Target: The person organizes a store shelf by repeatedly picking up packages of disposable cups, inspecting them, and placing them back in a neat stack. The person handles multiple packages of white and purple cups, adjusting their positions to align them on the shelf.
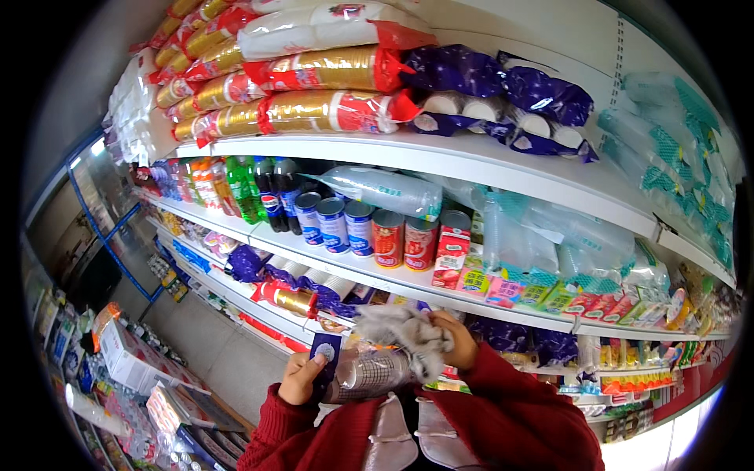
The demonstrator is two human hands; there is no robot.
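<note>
My left hand [303, 375] grips the dark blue end of a plastic-wrapped pack of cups [377, 372], its thumb on the blue wrapper. The pack lies across in front of my chest, with a checked pattern on the cups. My right hand [456, 341] is closed on a grey, fluffy cloth or duster [406, 332], which hangs over the right end of the pack. Whether that hand also touches the pack is hidden. Behind the cloth, a gold-and-red pack of cups [288, 299] and blue-wrapped cups [330, 284] lie on a lower shelf.
A middle shelf [377, 275] holds soda bottles [277, 194], cans [389, 238], drink cartons [452, 250] and clear cup packs [524, 235]. Gold cup packs [330, 112] are stacked on the upper shelf [383, 147]. Cartons [129, 359] and bottles stand at lower left, beside the aisle floor [230, 347].
</note>
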